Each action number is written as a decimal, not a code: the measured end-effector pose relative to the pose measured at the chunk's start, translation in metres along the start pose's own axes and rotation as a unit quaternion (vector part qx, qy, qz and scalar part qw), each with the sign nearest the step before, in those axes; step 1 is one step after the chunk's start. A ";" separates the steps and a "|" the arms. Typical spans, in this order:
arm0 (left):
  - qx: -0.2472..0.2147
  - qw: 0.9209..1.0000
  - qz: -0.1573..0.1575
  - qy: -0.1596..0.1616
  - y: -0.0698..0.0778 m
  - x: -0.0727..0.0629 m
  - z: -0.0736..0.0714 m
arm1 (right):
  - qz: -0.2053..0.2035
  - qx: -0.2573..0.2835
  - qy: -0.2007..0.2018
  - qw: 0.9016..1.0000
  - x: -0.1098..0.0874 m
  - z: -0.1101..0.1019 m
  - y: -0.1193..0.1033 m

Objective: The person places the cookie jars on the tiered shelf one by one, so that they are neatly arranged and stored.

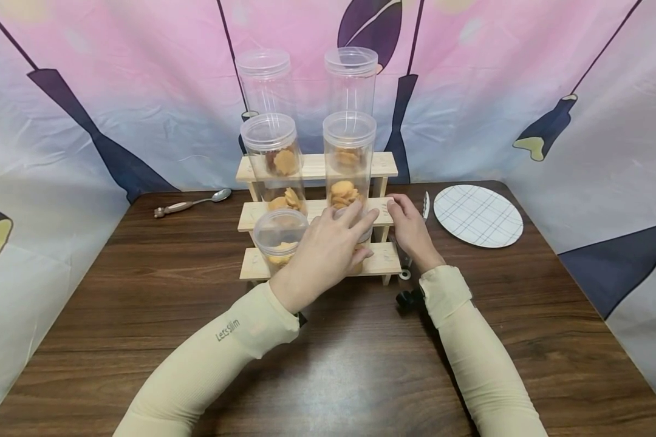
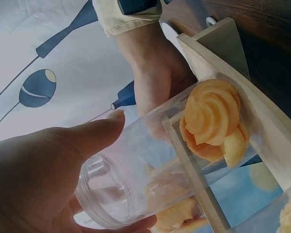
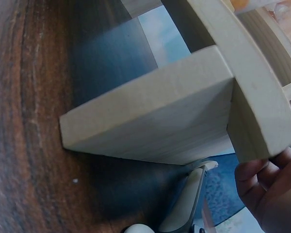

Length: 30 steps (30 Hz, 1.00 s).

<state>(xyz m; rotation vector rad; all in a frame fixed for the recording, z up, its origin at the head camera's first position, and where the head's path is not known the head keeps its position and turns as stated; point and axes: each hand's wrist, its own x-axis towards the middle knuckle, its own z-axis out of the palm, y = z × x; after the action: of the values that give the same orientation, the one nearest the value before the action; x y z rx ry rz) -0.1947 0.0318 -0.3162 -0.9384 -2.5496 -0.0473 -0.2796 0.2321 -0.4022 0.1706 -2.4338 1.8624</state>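
My left hand [image 1: 325,247] reaches over the front right clear jar [image 2: 109,191]. In the left wrist view its thumb and fingers curve round the jar's lid end, with swirled cookies [image 2: 213,114] at the jar's other end. The hand hides much of this jar in the head view. My right hand [image 1: 411,229] holds the right end of the middle step of a three-tier wooden rack [image 1: 385,262]. In the right wrist view its fingertips bend round the step's end. Beside my left hand stands the front left jar [image 1: 280,227], with cookies inside.
Two middle-tier jars [image 1: 270,133] [image 1: 350,130] and two back-tier jars [image 1: 263,64] [image 1: 351,60] stand upright. A spoon [image 1: 194,203] lies left of the rack. To the right are a checked plate [image 1: 478,216] and a light-handled utensil [image 3: 184,204], partly hidden by my right hand.
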 end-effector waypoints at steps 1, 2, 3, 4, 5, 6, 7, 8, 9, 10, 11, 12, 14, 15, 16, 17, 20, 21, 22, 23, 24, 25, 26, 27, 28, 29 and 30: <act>0.003 1.000 0.000 0.000 0.000 0.000 0.000 | 0.001 0.000 -0.001 1.000 0.000 0.000 0.000; 0.004 1.000 -0.001 0.000 0.000 0.000 0.000 | 0.002 -0.001 -0.001 1.000 0.000 0.000 0.001; 0.006 1.000 0.000 0.001 0.001 -0.001 0.000 | 0.003 0.000 -0.001 1.000 0.000 0.000 0.001; 0.005 1.000 0.000 0.003 0.001 -0.001 0.000 | 0.002 0.000 -0.001 1.000 0.001 0.000 0.001; 0.005 1.000 0.000 0.004 0.000 -0.001 0.000 | 0.002 -0.001 0.000 1.000 0.001 0.000 0.001; 0.004 1.000 0.000 0.005 0.000 -0.001 0.000 | 0.001 -0.001 0.000 1.000 0.001 0.000 0.000; 0.003 1.000 0.001 0.006 0.000 -0.001 0.000 | -0.001 -0.002 0.001 1.000 0.001 0.000 0.001; 0.002 1.000 0.001 0.006 0.000 -0.001 0.000 | -0.002 -0.002 0.002 1.000 0.001 0.000 0.000; 0.002 1.000 0.001 0.007 0.000 -0.001 0.000 | -0.003 -0.001 0.002 1.000 0.001 0.000 0.000; 0.001 1.000 0.001 0.006 0.000 -0.001 0.000 | -0.004 -0.002 0.003 1.000 0.001 0.000 0.000; 0.001 1.000 0.002 0.006 0.000 -0.001 0.001 | -0.004 -0.003 0.003 1.000 0.001 0.000 0.000; 0.001 1.000 0.002 0.006 0.000 -0.001 0.001 | -0.005 -0.003 0.003 1.000 0.001 0.000 0.000; 0.001 1.000 0.002 0.008 0.000 -0.001 0.001 | -0.004 -0.006 0.003 1.000 0.001 0.000 0.000; 0.001 1.000 0.002 0.009 0.000 -0.001 0.001 | -0.003 -0.007 0.002 1.000 0.001 0.000 0.000; 0.001 1.000 0.002 0.010 0.000 -0.001 0.001 | 0.000 -0.009 0.000 1.000 -0.002 0.000 -0.005; 0.003 1.000 0.003 0.012 0.000 -0.001 0.001 | 0.001 -0.010 -0.002 1.000 -0.004 0.000 -0.009; 0.022 1.000 0.007 0.017 0.000 -0.001 0.002 | 0.011 -0.015 -0.007 1.000 -0.005 -0.001 -0.013; 0.031 0.999 0.009 0.021 0.001 -0.002 0.002 | 0.014 -0.016 -0.008 1.000 -0.004 -0.002 -0.013; 0.043 0.999 0.011 0.023 0.001 -0.002 0.002 | 0.016 -0.016 -0.009 1.000 -0.004 -0.002 -0.012; 0.054 0.998 0.012 0.026 0.001 -0.002 0.002 | 0.017 -0.017 -0.010 1.000 -0.001 -0.002 -0.007; 0.062 0.998 0.012 0.029 0.002 -0.003 0.002 | 0.018 -0.017 -0.009 1.000 0.001 -0.002 -0.002; 0.069 0.997 0.013 0.029 0.002 -0.004 0.002 | 0.017 -0.017 -0.009 1.000 0.002 -0.003 0.001; 0.070 0.997 0.014 0.029 0.002 -0.004 0.002 | 0.016 -0.017 -0.008 1.000 0.002 -0.003 0.002; 0.070 0.997 0.014 0.027 0.002 -0.005 0.002 | 0.014 -0.017 -0.007 1.000 0.002 -0.003 0.004; 0.065 0.997 0.014 0.024 0.001 -0.006 0.002 | 0.012 -0.018 -0.006 1.000 0.002 -0.003 0.004; 0.056 0.998 0.014 0.021 0.000 -0.007 0.002 | 0.010 -0.017 -0.006 1.000 0.001 -0.003 0.004; 0.045 0.999 0.014 0.019 -0.001 -0.008 0.001 | 0.008 -0.017 -0.005 1.000 0.001 -0.003 0.005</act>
<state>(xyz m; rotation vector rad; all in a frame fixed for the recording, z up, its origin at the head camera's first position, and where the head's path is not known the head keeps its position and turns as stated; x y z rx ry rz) -0.1903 0.0266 -0.3205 -0.9287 -2.4810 0.0573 -0.2814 0.2361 -0.4056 0.1582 -2.4797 1.8288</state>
